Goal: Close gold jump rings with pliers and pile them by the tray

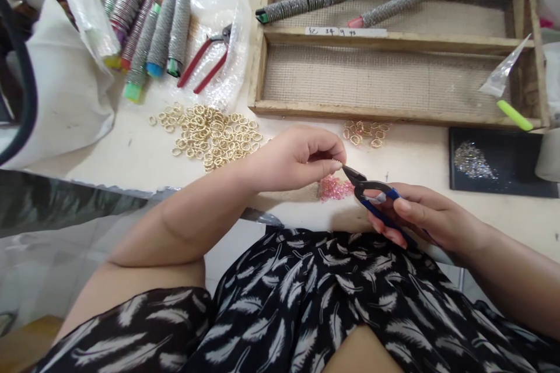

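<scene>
My right hand (411, 210) is closed around the blue handles of a pair of pliers (365, 185). The dark jaws point up and left, reaching the fingertips of my left hand (306, 157). Thumb and forefinger of that left hand are pinched together at the jaw tips; whatever they hold is too small to make out. Just beneath the pinch lies a small heap of pink beads (335, 187) on the table. Left of the hand spreads a pile of gold twisted rings (219, 134). Above the pliers sits a smaller group of rings (365, 133), some with pinkish beads.
A wooden mesh tray (389, 108) with two wire-wrapped rods stands at the back. Red-handled cutters (205, 61) and several wire-wrapped rods (140, 49) lie on clear plastic at the left. To the right, a black tray (503, 172) bears glittering beads.
</scene>
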Tool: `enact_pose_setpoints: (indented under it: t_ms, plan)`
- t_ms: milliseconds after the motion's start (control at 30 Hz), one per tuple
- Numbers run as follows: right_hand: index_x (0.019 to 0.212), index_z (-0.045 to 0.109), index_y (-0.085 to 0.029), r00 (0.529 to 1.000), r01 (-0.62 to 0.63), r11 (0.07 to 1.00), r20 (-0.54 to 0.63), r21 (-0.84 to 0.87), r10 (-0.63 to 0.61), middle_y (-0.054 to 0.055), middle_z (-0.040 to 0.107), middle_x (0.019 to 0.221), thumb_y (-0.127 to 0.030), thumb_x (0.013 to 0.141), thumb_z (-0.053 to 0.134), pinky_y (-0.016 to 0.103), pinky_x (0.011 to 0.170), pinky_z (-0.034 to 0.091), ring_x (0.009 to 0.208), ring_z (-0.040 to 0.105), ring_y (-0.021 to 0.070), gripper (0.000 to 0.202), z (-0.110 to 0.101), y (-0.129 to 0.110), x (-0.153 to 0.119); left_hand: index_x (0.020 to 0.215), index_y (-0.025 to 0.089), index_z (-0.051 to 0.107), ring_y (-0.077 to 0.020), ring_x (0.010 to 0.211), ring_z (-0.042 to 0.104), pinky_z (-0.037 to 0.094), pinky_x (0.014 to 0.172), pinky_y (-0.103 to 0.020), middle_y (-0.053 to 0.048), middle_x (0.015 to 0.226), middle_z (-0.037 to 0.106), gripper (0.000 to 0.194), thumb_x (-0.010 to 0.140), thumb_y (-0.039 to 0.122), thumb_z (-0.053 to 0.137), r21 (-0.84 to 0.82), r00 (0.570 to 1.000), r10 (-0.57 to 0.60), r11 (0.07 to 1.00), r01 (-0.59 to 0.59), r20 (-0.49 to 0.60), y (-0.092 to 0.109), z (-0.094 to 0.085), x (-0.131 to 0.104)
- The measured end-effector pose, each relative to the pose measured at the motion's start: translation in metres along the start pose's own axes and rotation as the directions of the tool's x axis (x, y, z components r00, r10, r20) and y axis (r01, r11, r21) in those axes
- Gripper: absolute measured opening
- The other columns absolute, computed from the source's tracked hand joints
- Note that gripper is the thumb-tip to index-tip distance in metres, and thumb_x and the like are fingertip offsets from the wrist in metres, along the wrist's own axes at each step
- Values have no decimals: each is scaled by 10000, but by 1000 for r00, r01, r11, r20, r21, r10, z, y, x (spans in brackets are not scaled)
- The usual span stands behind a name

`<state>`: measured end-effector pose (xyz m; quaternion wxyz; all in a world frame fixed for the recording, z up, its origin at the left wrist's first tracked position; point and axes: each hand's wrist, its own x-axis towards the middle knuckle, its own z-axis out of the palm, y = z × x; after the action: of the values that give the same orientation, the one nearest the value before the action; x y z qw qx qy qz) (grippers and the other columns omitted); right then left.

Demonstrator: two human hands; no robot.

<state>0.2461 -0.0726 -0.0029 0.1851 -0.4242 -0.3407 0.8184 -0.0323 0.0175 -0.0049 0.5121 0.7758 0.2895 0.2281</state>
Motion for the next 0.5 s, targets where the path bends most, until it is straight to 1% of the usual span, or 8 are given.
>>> enact_pose_setpoints:
  t_ms: [100,200,267,300,333,400,433,500]
  plan:
    - [1146,744,-200,1000,-6,998,-5,55,7,33,713,817,-637,905,821,268,499,446,565,578,121,505,0,2,0,888,164,692,-96,646,634,503,578,-200,4,718,687,64,925,141,646,-64,1000,6,998,-6,4,0,-1,0]
    - [1149,749,-195,1000,11,999,-2,52,-11,34,714,827,-634,911,816,261,499,460,568,581,117,504,0,3,0,884,172,683,-93,608,647,525,552,-193,16,696,660,76,932,125,646,-209,999,-41,977,45,23,-2,1,1]
    - [1138,751,-192,1000,27,999,-9,34,-27,34,712,833,-631,921,807,255,497,467,567,579,113,493,0,3,1,869,170,684,-89,595,648,535,544,-189,19,698,653,88,927,116,645,-273,997,-78,959,77,7,-2,3,1]
    - [1124,752,-191,999,33,999,-15,25,-32,34,710,833,-628,926,803,252,498,468,568,580,111,482,0,2,1,861,167,689,-86,590,643,536,542,-188,19,702,653,90,924,117,648,-280,996,-90,956,82,-14,-3,5,1]
    - [1115,752,-193,999,35,999,-20,20,-35,34,710,833,-627,928,802,250,498,469,569,581,111,475,0,2,1,857,163,697,-84,587,636,534,541,-188,18,706,658,89,923,123,652,-267,995,-91,961,76,-44,-3,7,1]
    - [1118,751,-203,999,28,999,-33,21,-28,34,710,833,-622,928,804,253,499,473,577,585,117,464,1,1,1,871,156,727,-90,611,644,537,563,-200,3,739,698,89,931,147,662,-179,991,-53,983,31,-122,-4,11,0]
    - [1129,750,-209,999,26,999,-38,29,-25,34,711,832,-626,924,805,257,495,474,579,585,121,468,1,0,0,891,155,745,-100,646,667,547,590,-210,-13,771,731,94,940,156,666,-113,987,-13,994,-5,-158,-4,12,0]
    - [1165,745,-223,999,22,999,-43,48,-20,34,714,829,-635,913,809,266,484,474,581,585,133,487,1,0,0,937,158,773,-124,742,724,574,661,-229,-46,848,792,107,961,161,669,29,972,110,994,-106,-209,-6,14,-1]
